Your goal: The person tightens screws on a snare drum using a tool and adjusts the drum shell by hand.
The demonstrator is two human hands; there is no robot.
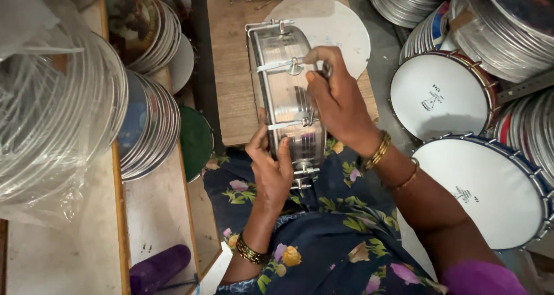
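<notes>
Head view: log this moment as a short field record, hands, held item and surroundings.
Setting: workbench among stacked drum parts
Left hand: grips the near end of a shiny metal drum shell standing on edge
Right hand: at a tension clamp on the shell's side; any tool hidden
Right of person: two finished white-headed drums
Left of person: clear plastic hoops, stacked rims
Near left: purple cylinder

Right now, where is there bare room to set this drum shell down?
Bare patches: the wooden board left of the metal drum shell, and the pale benchtop above the purple roll. Crowded: finished drums and stacked rims right, disc stacks left.
</notes>
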